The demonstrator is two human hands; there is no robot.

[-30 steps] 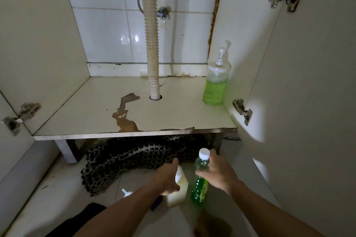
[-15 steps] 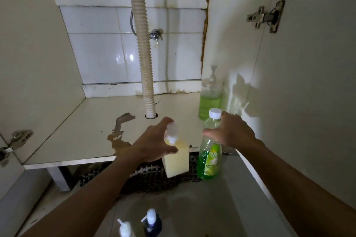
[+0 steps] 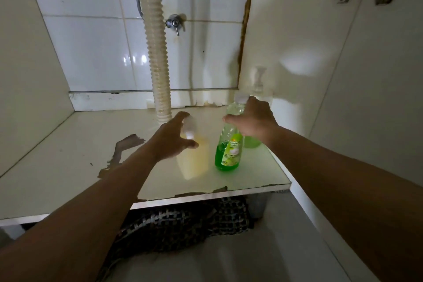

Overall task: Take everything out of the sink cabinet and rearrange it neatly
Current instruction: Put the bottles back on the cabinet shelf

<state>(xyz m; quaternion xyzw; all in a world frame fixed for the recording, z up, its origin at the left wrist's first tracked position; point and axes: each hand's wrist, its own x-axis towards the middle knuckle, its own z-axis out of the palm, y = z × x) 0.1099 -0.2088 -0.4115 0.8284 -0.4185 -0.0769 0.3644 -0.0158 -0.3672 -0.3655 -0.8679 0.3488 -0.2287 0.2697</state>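
Two bottles are being carried onto the cabinet shelf (image 3: 68, 167) at once, one per hand. At far left the shelf surface is being shown with peeled, stained patches, and the corrugated drain hose (image 3: 153, 41) is running down through it just behind the hands. Left of centre, the pale yellow bottle (image 3: 194, 160) is being gripped by the left hand (image 3: 174, 142), fingers curled round its neck just under the white cap; its base looks close to the shelf, but contact cannot be told through the blur. Just beside it, the green dish soap bottle (image 3: 229, 151) is being held at the neck by the right hand (image 3: 256, 119), fingers wrapped from above, base at or near the shelf. Behind that hand a green pump dispenser (image 3: 254, 142) is standing against the right cabinet wall, mostly hidden. Both carried bottles are judged to be thin plastic, part full, so moderately light but sloshy and possibly slick from soap residue; a neck grip under the cap is judged secure, while squeezing the body is being avoided. Below the shelf a dark mesh mat (image 3: 183, 220) is lying on the floor.
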